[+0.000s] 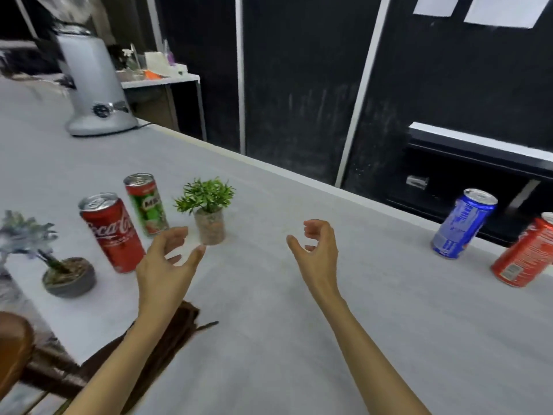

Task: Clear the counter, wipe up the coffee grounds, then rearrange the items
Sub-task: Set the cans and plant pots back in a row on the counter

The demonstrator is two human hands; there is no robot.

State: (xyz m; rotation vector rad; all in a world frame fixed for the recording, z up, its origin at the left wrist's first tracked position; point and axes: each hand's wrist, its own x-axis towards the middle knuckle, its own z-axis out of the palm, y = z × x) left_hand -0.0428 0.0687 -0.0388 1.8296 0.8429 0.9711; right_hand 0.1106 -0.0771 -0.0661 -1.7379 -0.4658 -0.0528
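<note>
On the grey counter (269,339) stand a red Coca-Cola can (112,232), a green Milo can (146,205) behind it, and a small green plant in a speckled pot (209,214). My left hand (169,265) hovers open just in front of the plant and the cans, holding nothing. My right hand (317,253) floats over bare counter to the right, fingers curled but apart, empty. Far right stand a blue can (462,224) and a second red can (526,254). No coffee grounds show.
A grey-leaved plant in a dark bowl pot (67,277) sits at the left edge. A silver coffee grinder (95,85) stands at the back left. Dark brown furniture (167,330) juts below the counter's near corner. A black wall and shelf lie beyond the far edge.
</note>
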